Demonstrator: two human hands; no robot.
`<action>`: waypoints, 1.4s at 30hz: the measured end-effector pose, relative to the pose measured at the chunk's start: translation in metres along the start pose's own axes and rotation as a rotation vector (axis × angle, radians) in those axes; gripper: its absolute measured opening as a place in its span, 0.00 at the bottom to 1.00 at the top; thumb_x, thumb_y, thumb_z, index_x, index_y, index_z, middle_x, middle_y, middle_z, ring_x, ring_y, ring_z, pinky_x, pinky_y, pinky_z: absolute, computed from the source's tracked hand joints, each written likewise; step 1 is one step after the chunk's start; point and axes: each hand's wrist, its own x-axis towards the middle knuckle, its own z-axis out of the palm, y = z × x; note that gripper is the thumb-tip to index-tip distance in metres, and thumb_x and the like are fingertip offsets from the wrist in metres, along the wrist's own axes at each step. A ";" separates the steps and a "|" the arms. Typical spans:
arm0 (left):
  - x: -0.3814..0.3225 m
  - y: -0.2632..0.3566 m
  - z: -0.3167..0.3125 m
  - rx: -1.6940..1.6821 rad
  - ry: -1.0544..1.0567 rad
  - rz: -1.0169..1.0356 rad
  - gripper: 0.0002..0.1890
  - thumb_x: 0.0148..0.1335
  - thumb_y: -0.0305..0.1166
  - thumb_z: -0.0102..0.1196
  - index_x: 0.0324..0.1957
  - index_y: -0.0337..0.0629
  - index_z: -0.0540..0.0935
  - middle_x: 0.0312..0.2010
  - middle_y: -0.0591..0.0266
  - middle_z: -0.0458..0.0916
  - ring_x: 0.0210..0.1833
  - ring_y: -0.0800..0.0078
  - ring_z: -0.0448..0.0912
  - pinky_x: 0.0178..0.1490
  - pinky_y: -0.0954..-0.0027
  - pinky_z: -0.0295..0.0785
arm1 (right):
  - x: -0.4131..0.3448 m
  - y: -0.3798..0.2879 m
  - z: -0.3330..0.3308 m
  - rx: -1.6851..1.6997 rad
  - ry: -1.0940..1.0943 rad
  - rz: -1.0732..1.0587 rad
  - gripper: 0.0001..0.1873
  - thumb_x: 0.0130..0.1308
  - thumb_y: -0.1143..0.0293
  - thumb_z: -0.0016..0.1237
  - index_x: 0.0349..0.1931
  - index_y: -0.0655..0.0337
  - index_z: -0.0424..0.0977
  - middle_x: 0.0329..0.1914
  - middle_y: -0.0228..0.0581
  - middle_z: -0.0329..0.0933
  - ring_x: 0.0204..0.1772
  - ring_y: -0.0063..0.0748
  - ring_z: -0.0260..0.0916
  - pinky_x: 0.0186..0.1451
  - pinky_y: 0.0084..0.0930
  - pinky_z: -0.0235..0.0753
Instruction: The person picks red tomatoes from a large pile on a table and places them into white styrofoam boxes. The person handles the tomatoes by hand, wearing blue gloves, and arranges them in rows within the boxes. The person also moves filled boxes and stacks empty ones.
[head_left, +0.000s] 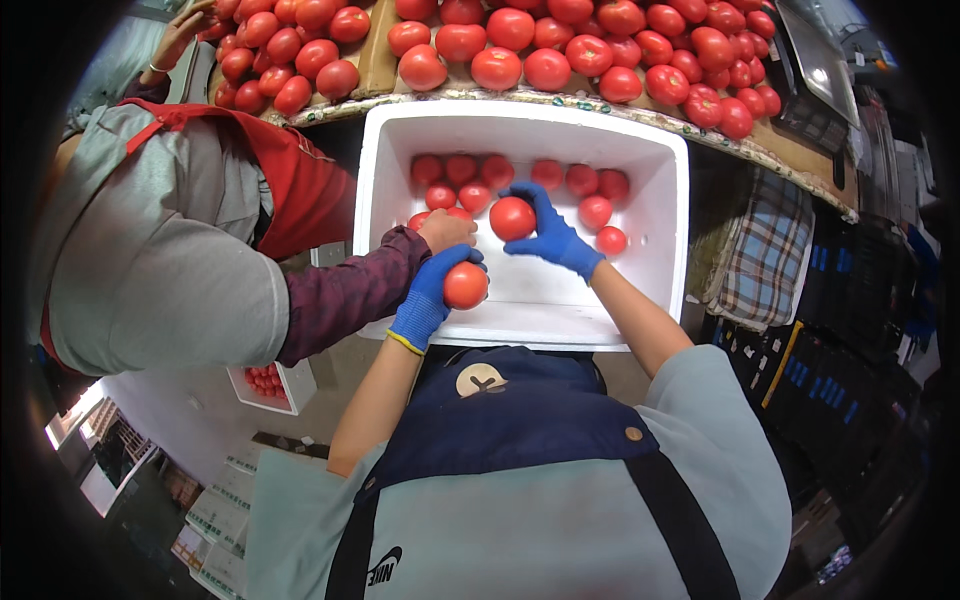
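Observation:
My left hand, in a blue glove with a yellow cuff edge, holds a red tomato over the near left part of a white foam box. Over the middle of the box, my right hand, also in a blue glove, has a second tomato between thumb and fingers. Several tomatoes lie on the box floor, in groups along the far wall, at the left and at the right. A co-worker's bare hand reaches into the box just beyond my left hand and partly hides tomatoes there.
A table with a cardboard-covered top bears a large heap of tomatoes beyond the box. The co-worker's maroon sleeve crosses the box's left rim. Plaid cloth lies at the right, near dark crates. A smaller foam box of tomatoes stands lower left.

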 end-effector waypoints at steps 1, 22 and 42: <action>0.000 0.001 0.003 0.042 -0.001 0.020 0.17 0.64 0.39 0.48 0.49 0.37 0.75 0.39 0.51 0.79 0.41 0.60 0.81 0.41 0.58 0.80 | -0.011 -0.018 0.001 0.001 -0.013 -0.093 0.48 0.43 0.69 0.68 0.64 0.50 0.52 0.63 0.38 0.61 0.66 0.39 0.61 0.66 0.32 0.64; -0.053 0.031 0.067 0.539 -0.351 0.248 0.29 0.67 0.40 0.49 0.67 0.41 0.60 0.62 0.59 0.66 0.59 0.75 0.69 0.62 0.74 0.64 | -0.106 -0.095 0.052 0.690 0.336 0.074 0.25 0.73 0.47 0.30 0.61 0.53 0.62 0.49 0.46 0.72 0.35 0.35 0.76 0.30 0.25 0.77; -0.067 0.027 0.055 -0.050 -0.383 -0.069 0.31 0.57 0.37 0.59 0.61 0.47 0.63 0.52 0.46 0.73 0.51 0.49 0.76 0.46 0.58 0.77 | 0.026 -0.129 -0.184 0.670 0.803 -0.124 0.25 0.61 0.52 0.54 0.55 0.48 0.63 0.51 0.31 0.67 0.46 0.34 0.71 0.39 0.28 0.78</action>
